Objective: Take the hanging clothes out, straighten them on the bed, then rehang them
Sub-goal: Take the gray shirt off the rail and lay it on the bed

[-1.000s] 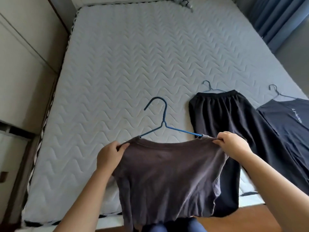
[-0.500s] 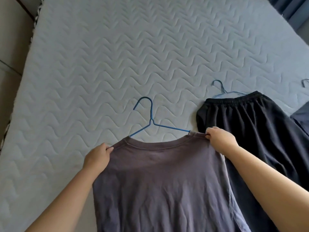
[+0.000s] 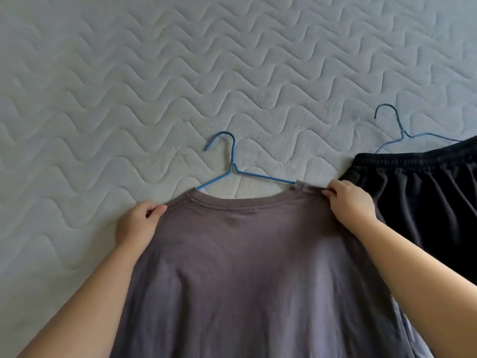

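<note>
A brownish-purple t-shirt (image 3: pixel 247 267) lies spread on the quilted mattress (image 3: pixel 129 86), collar away from me. Its blue wire hanger (image 3: pixel 233 164) sticks out of the neck, hook pointing up and left. My left hand (image 3: pixel 138 226) pinches the shirt's left shoulder between thumb and fingers. My right hand (image 3: pixel 349 202) grips the right shoulder near the collar. Both forearms run along the shirt's sides.
Black trousers (image 3: pixel 423 202) with an elastic waistband lie right beside the shirt on the right, on their own blue hanger (image 3: pixel 395 130). Bare mattress stretches to the left and far side.
The shirt went from hanging off the bed's edge to lying flat on the mattress. Both hands kept hold of its shoulders, and the view moved closer.
</note>
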A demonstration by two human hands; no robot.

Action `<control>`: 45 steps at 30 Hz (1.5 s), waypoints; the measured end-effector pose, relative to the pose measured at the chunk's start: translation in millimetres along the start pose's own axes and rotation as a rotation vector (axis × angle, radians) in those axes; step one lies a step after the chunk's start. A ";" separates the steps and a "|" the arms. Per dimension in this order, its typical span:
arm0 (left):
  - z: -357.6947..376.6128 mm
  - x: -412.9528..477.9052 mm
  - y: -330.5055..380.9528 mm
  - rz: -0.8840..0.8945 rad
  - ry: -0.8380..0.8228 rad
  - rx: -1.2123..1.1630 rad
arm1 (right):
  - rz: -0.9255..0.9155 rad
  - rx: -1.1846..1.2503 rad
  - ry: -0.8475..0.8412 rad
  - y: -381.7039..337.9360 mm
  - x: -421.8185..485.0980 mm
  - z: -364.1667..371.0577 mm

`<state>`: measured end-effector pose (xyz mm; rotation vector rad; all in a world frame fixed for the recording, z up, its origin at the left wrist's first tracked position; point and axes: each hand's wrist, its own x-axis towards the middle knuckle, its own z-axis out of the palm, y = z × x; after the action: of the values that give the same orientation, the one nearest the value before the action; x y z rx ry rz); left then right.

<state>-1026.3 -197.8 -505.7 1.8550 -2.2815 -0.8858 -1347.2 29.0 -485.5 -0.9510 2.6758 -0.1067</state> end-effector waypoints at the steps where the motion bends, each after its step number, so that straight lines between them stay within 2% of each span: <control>1: 0.2 2.6 -4.5 0.003 -0.006 -0.042 | 0.013 0.013 0.032 0.6 1.4 2.9; 4: -6.2 8.6 -9.5 0.011 -0.061 -0.129 | 0.008 0.045 0.050 2.0 3.7 3.0; 8: -7.5 8.2 -5.0 0.014 -0.050 -0.078 | 0.023 0.063 0.044 2.7 2.7 4.6; 11: -8.6 7.3 0.5 0.000 -0.055 0.072 | 0.081 0.059 0.035 -4.2 -5.7 6.4; 15: -19.1 -6.4 17.8 0.020 -0.259 0.328 | 0.202 0.127 0.002 -20.0 -44.6 1.5; 18: -35.8 -35.0 25.9 0.048 -0.201 0.465 | 0.166 0.217 -0.001 -24.6 -77.2 -13.2; 19: -41.2 -50.8 26.5 0.053 -0.150 0.449 | 0.148 0.241 0.000 -23.7 -89.0 -19.5; 21: -49.6 -89.6 21.7 0.031 -0.075 0.265 | 0.138 0.308 -0.011 -19.3 -118.9 -30.5; 23: -57.3 -139.5 11.5 -0.022 -0.061 0.035 | 0.162 0.354 -0.061 -11.4 -158.0 -36.1; 26: -67.8 -225.8 -16.9 -0.182 -0.084 -0.152 | 0.155 0.331 -0.127 10.6 -222.5 -33.8; 29: -80.3 -314.4 -50.8 -0.371 -0.157 -0.286 | 0.298 0.379 -0.241 35.2 -282.5 -36.9; 31: -88.2 -371.7 -69.7 -0.461 -0.128 -0.365 | 0.426 0.485 -0.278 50.4 -321.9 -39.5; 35: -98.9 -466.3 -79.3 -0.627 -0.091 -0.454 | 0.570 0.496 -0.364 70.8 -393.7 -41.4; 39: -98.1 -529.3 -82.6 -0.681 -0.267 -0.381 | 0.658 0.491 -0.658 84.4 -436.1 -38.1; 41: -102.5 -556.7 -87.1 -0.673 -0.301 -0.344 | 0.646 0.516 -0.797 84.2 -449.1 -46.3; 45: -118.4 -603.4 -91.0 -0.735 -0.257 -0.377 | 0.459 0.452 -0.836 75.9 -459.7 -70.6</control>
<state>-737.1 300.2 -271.7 2.5042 -1.3367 -1.5776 -1076.0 374.3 -314.4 -0.1515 1.8915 -0.1589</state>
